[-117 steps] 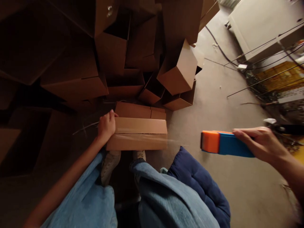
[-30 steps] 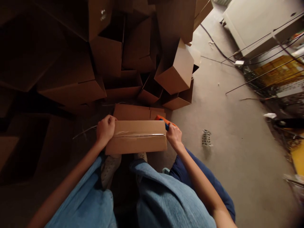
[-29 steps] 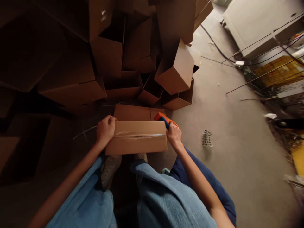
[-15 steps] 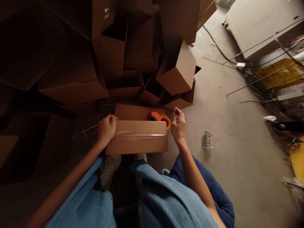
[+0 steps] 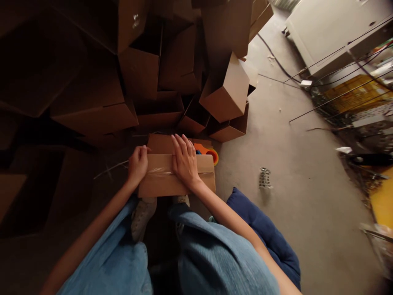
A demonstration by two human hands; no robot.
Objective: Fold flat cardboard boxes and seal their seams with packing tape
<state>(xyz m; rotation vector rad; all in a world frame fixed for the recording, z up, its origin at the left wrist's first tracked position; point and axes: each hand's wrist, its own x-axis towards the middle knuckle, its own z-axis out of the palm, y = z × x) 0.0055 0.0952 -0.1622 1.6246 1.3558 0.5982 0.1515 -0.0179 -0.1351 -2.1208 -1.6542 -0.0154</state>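
A cardboard box (image 5: 162,186) lies in front of my feet, with a strip of clear tape (image 5: 158,170) along the seam on its upper face. My right hand (image 5: 186,164) rests flat across that seam, fingers stretched forward. At the box's left end is my left hand (image 5: 138,164), its fingers curled closed against the edge; whether anything is pinched in them is hidden. Just behind the box, at its right, an orange tape dispenser (image 5: 202,149) with a roll of tape shows, partly covered by my right hand and the box. A cardboard flap or piece (image 5: 158,143) stands behind the box.
Open cardboard boxes (image 5: 166,108) are heaped ahead and to the left. A navy cushion (image 5: 264,229) lies by my right leg. On the concrete floor (image 5: 294,172) sits a small patterned object (image 5: 264,178). Thin rods, a yellow crate (image 5: 346,96) and a white cabinet (image 5: 331,32) stand at right.
My right hand has moved left from beside the box's right end onto its taped top and now lies flat there. My left hand stays at the left end.
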